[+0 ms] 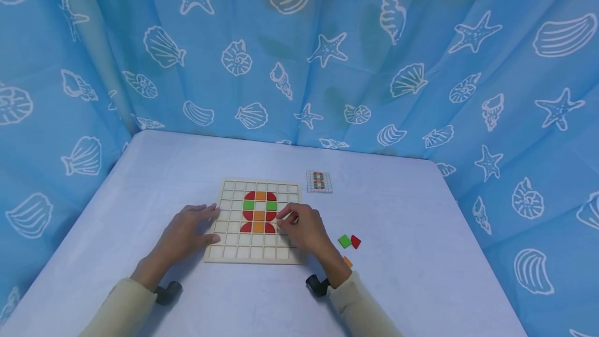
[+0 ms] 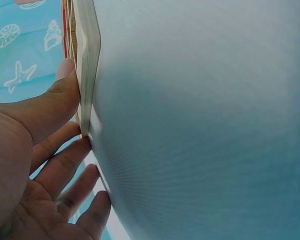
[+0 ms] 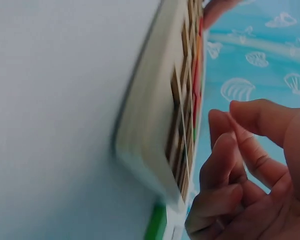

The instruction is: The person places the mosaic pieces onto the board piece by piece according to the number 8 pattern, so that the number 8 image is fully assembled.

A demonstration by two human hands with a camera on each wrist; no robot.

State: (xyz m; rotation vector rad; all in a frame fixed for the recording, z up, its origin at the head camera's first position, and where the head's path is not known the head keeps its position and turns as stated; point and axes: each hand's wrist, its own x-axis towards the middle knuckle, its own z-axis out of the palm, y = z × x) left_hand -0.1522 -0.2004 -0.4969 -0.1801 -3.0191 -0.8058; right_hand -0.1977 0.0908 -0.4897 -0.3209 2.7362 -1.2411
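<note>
A square wooden grid board [image 1: 234, 253] lies on the table with red, orange and green tiles [image 1: 259, 216] set in its middle columns. My left hand [image 1: 189, 230] rests at its left edge, thumb on the rim, fingers spread along the side; the left wrist view shows the thumb [image 2: 55, 100] against the board's edge [image 2: 90, 65]. Over the board's right half is my right hand [image 1: 304, 227], thumb and fingertips drawn together beside the red tiles. In the right wrist view those fingertips [image 3: 221, 118] are apart from the board [image 3: 145, 135], and no tile shows between them.
A small pattern card [image 1: 319, 182] lies beyond the board's upper right corner. Loose on the table at right are a green tile [image 1: 344, 241], a red tile [image 1: 356, 242] and an orange tile [image 1: 348, 262] partly behind my right wrist. A blue shell-print curtain [image 1: 327, 92] surrounds the table.
</note>
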